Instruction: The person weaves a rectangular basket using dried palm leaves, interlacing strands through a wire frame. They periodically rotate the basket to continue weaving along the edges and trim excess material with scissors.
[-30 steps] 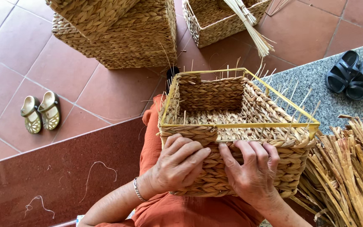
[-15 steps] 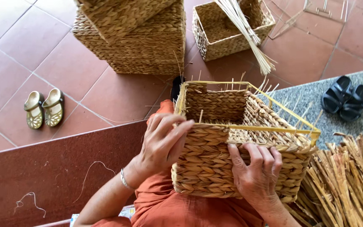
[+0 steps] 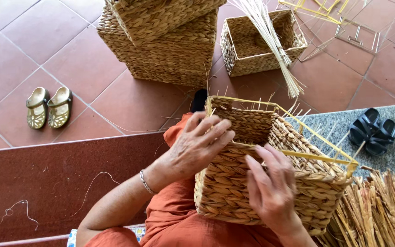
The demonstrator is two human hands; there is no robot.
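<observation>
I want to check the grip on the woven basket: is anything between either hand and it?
Nothing visible is. The left hand lies over the woven basket at its near corner, and the right hand presses flat on its side.
</observation>
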